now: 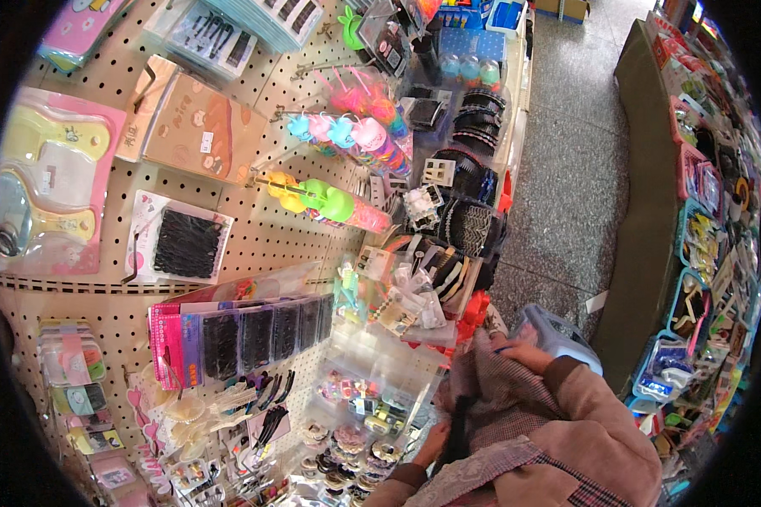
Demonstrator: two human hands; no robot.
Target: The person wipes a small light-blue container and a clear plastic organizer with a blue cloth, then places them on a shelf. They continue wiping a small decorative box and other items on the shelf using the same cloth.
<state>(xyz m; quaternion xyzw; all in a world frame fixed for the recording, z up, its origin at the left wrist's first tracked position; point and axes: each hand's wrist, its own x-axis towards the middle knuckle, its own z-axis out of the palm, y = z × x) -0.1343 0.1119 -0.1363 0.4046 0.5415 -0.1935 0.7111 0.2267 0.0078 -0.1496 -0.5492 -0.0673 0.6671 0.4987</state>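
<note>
My right hand (525,356) is at the upper edge of a grey-brown checked cloth (504,390), its fingers bent over the fabric. A small blue strip shows at those fingertips; I cannot tell what it is. Lower down, my left hand (432,438) reaches in beside a dark fold (460,418) of the cloth, which hides its fingers. Both arms wear brownish-pink sleeves with dark cuffs. Just beyond my right hand is a blue-grey plastic basket (561,336). Red items (474,315) hang at the shelf edge close to the cloth.
A pegboard (253,241) with metal hooks carries packs of black hair ties (190,244), combs and hair clips. Headbands (469,225) crowd the shelf beside it. Speckled floor (555,158) forms the aisle. Opposite, a counter (637,190) bears baskets of small goods.
</note>
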